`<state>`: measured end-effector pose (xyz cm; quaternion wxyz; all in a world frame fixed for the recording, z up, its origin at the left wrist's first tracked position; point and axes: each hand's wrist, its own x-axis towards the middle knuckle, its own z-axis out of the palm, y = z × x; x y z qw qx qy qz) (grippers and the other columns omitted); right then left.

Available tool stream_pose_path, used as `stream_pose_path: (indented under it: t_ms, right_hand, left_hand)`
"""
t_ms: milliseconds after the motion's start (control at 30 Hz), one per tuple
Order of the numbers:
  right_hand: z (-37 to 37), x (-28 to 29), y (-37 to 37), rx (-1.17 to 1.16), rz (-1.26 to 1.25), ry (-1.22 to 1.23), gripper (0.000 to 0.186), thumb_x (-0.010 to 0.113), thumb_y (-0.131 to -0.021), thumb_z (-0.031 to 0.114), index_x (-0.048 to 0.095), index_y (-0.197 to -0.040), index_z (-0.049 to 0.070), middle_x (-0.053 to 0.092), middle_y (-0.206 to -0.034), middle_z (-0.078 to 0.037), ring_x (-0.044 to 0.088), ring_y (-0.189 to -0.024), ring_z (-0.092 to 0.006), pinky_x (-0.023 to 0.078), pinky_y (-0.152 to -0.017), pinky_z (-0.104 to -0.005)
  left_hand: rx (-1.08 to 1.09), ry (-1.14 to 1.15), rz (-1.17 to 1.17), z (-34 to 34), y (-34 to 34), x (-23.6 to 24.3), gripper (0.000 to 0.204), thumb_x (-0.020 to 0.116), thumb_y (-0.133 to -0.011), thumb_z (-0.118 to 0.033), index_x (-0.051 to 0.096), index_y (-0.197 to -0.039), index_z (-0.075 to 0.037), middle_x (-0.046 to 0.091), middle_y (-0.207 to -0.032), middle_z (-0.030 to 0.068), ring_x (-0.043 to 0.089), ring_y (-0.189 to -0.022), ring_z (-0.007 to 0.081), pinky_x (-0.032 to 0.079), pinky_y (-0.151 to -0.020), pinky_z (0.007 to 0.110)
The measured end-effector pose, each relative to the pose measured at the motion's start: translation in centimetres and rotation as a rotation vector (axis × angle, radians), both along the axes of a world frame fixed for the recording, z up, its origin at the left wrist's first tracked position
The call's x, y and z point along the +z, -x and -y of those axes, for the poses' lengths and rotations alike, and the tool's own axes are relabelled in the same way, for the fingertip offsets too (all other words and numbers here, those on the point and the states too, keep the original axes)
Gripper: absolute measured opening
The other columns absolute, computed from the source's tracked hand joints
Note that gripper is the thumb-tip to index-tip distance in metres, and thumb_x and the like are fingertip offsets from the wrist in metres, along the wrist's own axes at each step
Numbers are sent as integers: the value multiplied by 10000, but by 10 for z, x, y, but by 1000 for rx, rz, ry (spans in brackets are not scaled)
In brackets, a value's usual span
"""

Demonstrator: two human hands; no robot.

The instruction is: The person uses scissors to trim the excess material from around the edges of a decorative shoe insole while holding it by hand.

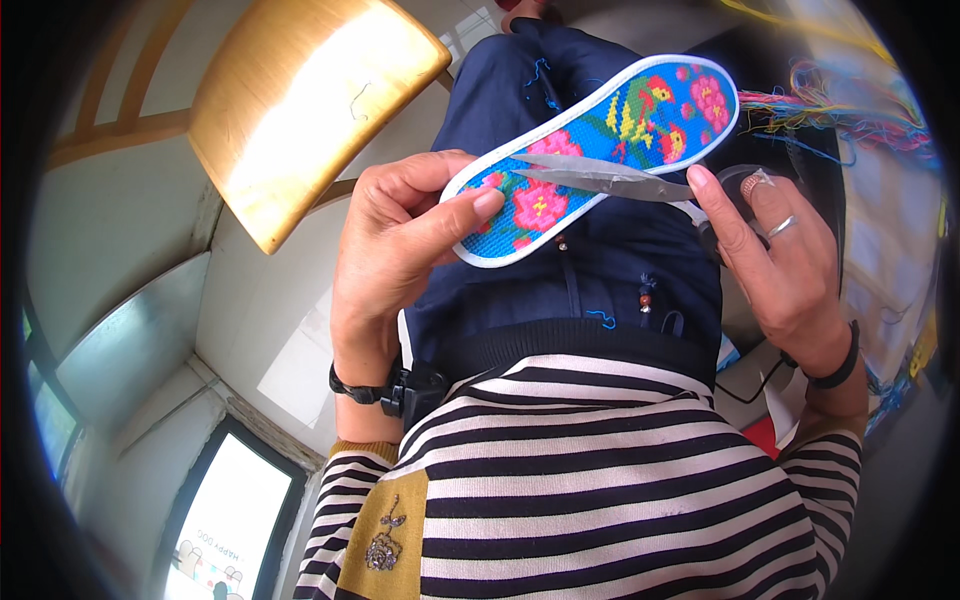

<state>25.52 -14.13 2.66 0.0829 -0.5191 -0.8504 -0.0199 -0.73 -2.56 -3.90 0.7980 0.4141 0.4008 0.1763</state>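
Above the lap [610, 280], the left grip [395, 225] pinches the insole [610, 132] by its left end, the right grip [785, 260] clasping scissors [620, 182].

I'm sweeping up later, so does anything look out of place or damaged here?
Yes, slightly: loose blue thread scraps lie on the dark trousers, looking like stray litter, and the colourful threads at right are tangled. The insole shows no obvious damage.

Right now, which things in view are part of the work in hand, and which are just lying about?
In hand:
embroidered insole, in the left hand
scissors, in the right hand, blades across the insole

Just about:
wooden chair, off to the left
tangled coloured threads, untouched, perhaps related
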Motion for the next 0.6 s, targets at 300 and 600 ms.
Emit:
stream_pose_path:
  t_ms: [300,600]
  right_hand:
    - [-12,0,-1,23,-48,4,471,677,-623,-39,637,-1092,-50,534,-831,-156,542,-647,-242,465,-517,-297]
    - [-6,-11,7,-411,-937,286,575,772,-604,-79,626,-1155,1,543,-774,-80,530,-652,-122,429,-555,-231]
  left_hand:
    - [-78,48,8,-19,3,4,205,701,-801,-89,681,-951,49,627,-712,16,513,-567,20,343,-462,139]
    - [-27,210,95,-20,-4,2,200,673,-789,-35,667,-970,50,649,-706,41,513,-482,16,335,-406,128]
